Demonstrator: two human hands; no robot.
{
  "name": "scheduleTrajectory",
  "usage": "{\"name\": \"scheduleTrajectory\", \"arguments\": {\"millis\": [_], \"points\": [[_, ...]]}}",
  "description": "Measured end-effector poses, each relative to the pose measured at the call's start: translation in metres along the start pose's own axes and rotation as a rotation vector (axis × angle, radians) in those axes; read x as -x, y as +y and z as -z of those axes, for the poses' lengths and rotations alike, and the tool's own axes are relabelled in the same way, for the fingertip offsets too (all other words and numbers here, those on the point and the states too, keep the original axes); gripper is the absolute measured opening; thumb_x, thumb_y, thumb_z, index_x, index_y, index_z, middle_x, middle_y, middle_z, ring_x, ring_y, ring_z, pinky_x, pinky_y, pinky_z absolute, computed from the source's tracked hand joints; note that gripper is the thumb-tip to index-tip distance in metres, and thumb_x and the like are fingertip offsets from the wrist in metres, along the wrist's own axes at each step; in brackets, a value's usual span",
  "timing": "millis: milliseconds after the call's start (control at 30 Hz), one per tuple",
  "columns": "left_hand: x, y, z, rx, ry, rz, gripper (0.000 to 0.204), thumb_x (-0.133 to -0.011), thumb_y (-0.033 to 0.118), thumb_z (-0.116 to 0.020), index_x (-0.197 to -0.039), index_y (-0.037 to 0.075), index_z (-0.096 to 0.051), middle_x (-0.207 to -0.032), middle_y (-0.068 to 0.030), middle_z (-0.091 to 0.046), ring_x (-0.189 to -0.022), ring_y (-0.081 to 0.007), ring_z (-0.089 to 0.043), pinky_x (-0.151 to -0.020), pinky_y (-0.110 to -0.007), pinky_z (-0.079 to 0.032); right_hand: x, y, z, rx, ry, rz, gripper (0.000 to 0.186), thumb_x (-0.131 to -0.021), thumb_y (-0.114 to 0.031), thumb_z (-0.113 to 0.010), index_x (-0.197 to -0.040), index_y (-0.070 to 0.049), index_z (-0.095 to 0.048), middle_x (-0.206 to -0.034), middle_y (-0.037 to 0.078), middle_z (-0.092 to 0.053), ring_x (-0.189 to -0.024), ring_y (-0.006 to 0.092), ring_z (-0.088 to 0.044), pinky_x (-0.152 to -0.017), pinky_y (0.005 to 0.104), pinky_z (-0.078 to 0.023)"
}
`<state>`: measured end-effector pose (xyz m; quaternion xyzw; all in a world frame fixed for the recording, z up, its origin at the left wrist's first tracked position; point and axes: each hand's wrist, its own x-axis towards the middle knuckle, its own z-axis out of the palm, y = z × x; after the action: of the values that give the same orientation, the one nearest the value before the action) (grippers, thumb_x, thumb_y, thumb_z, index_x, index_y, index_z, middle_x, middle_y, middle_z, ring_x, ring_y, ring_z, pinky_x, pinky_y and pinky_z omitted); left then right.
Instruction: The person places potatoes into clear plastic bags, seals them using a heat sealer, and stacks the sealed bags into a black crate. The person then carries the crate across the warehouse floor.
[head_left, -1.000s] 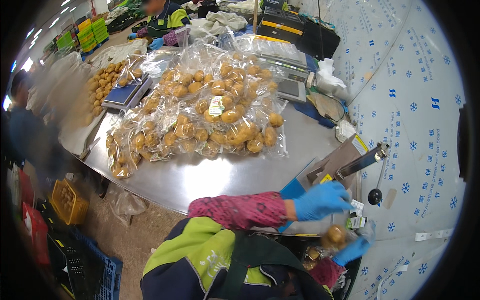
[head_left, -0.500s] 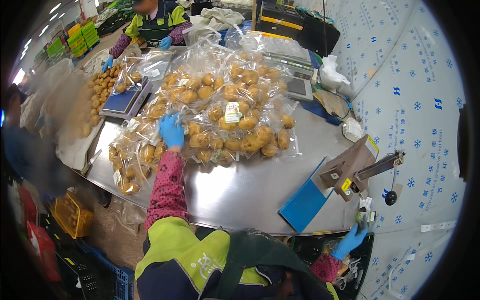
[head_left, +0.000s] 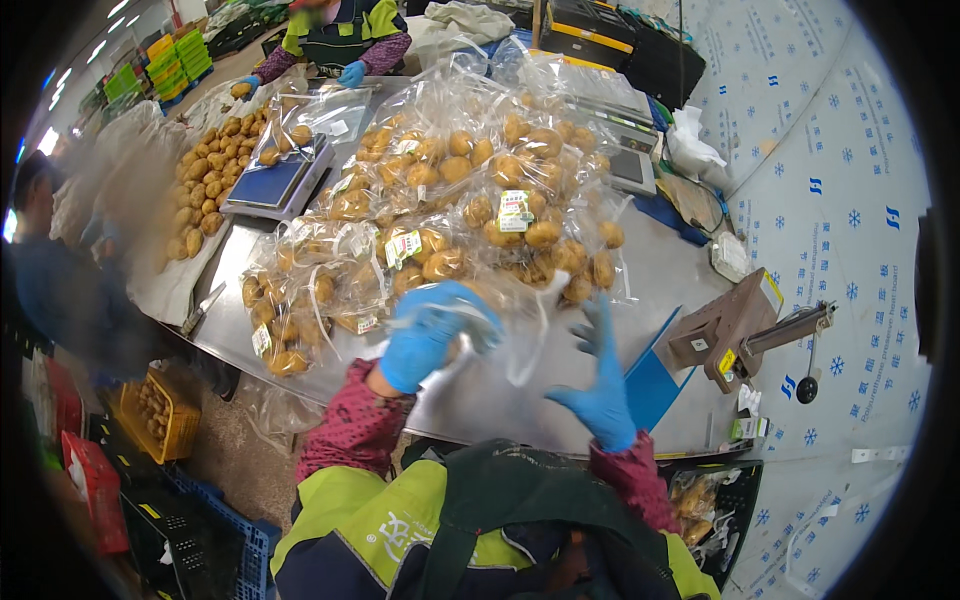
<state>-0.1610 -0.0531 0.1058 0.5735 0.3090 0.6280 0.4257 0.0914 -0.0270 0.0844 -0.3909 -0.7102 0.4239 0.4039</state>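
Observation:
My left hand (head_left: 430, 335), in a blue glove, is closed on the gathered plastic of a clear bag, close to me over the steel table (head_left: 480, 405). White handle loops (head_left: 540, 325) of the plastic stretch to its right, smeared by motion. My right hand (head_left: 600, 380), gloved too, is open with fingers spread, holding nothing, just left of the blue plate (head_left: 655, 380) of a bag-sealing device (head_left: 725, 330). Beyond both hands lie several clear bags of potatoes (head_left: 440, 180), some with a label (head_left: 403, 249). Which bag my left hand's plastic belongs to is hard to tell.
A scale (head_left: 275, 180) stands beside loose potatoes (head_left: 205, 175) at the left. Across the table a co-worker (head_left: 350, 40) holds a potato (head_left: 241, 90). A knife (head_left: 203, 308) lies at the left edge. A yellow basket (head_left: 160, 415) and black crates are below.
My left hand has come back toward me and right from the bags. My right hand has left the small pack at the near right corner and is over the table. The co-worker has lifted a potato.

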Motion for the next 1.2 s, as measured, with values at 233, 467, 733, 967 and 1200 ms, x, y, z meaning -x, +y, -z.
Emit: {"name": "scheduleTrajectory", "arguments": {"millis": [233, 467, 733, 967, 1200], "points": [[0.046, -0.126, -0.071, -0.542, 0.104, -0.068, 0.039, -0.093, 0.030, -0.056, -0.123, 0.006, -0.054, -0.137, -0.0152, -0.040, -0.120, -0.0332, -0.045, -0.101, -0.038, -0.037, -0.001, 0.049, -0.025, -0.135, 0.053, -0.324, 0.023, -0.084, -0.005, -0.066, -0.105, 0.002, -0.064, -0.102, 0.008, -0.067, -0.091, 0.0139, -0.061, -0.074, 0.0263, -0.050], [0.059, -0.143, -0.173, -0.511, -0.616, 0.219, 0.037, -0.089, 0.017, -0.061, -0.123, 0.006, -0.052, -0.128, -0.0093, -0.050, -0.119, -0.0220, -0.048, -0.098, -0.034, -0.042, 0.062, 0.004, 0.057, 0.537, 0.065, 0.220, 0.022, -0.072, -0.008, -0.072, -0.093, -0.012, -0.071, -0.101, 0.007, -0.065, -0.097, 0.0276, -0.058, -0.086, 0.0369, -0.047], [-0.013, -0.133, -0.313, -0.098, -0.719, 0.185, 0.024, -0.084, 0.021, -0.058, -0.102, 0.008, -0.066, -0.102, -0.0141, -0.062, -0.091, -0.0252, -0.061, -0.076, -0.034, -0.049, 0.164, 0.075, 0.132, 0.077, 0.651, -0.153, 0.054, -0.078, -0.007, -0.071, -0.128, -0.001, -0.049, -0.125, 0.011, -0.049, -0.110, 0.0200, -0.048, -0.097, 0.0328, -0.039], [-0.087, -0.129, -0.400, -0.627, -0.959, -0.631, 0.013, -0.071, 0.021, -0.063, -0.080, 0.012, -0.066, -0.086, -0.0063, -0.056, -0.082, -0.0286, -0.055, -0.070, -0.037, -0.046, 0.175, 0.126, 0.192, -0.070, 1.025, -0.191, 0.037, -0.088, -0.005, -0.056, -0.123, 0.004, -0.052, -0.121, 0.013, -0.055, -0.107, 0.0201, -0.053, -0.093, 0.0343, -0.043], [-0.115, -0.127, -0.372, -0.707, -0.583, -0.703, 0.008, -0.071, 0.018, -0.067, -0.073, 0.011, -0.065, -0.081, -0.0072, -0.057, -0.078, -0.0281, -0.057, -0.067, -0.038, -0.047, 0.123, 0.011, 0.265, -0.789, 1.019, -0.259, 0.061, -0.093, -0.055, -0.042, -0.119, -0.002, -0.057, -0.081, 0.007, -0.063, -0.066, 0.0166, -0.056, -0.061, 0.0294, -0.046]]}}
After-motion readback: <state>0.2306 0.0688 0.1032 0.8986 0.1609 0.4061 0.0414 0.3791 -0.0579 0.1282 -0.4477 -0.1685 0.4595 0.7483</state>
